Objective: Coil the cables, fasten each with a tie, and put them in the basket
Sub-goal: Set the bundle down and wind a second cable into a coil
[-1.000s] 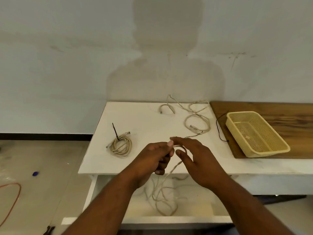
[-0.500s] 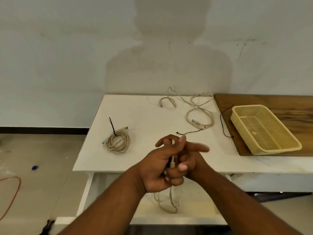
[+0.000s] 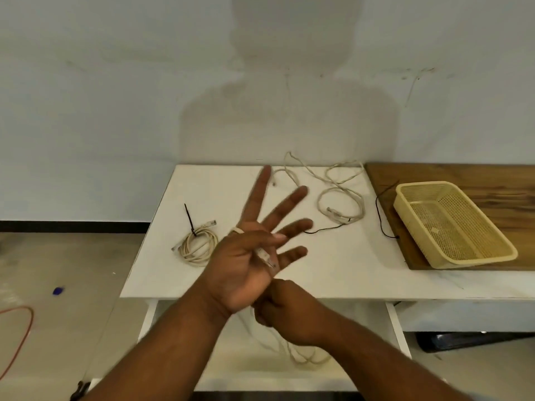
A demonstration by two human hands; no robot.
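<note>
Pinning cable (image 3: 267,257) under L hand (image 3: 241,267) thumb; R hand (image 3: 285,311) holds slack

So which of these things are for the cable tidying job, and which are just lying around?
For the job:
- cable in hand, pinned by the left hand, gripped by the right hand
- tied coil
- loose cable
- black ties
- basket

Just lying about:
- wooden board
- blue bit, orange cord and black tool on the floor
</note>
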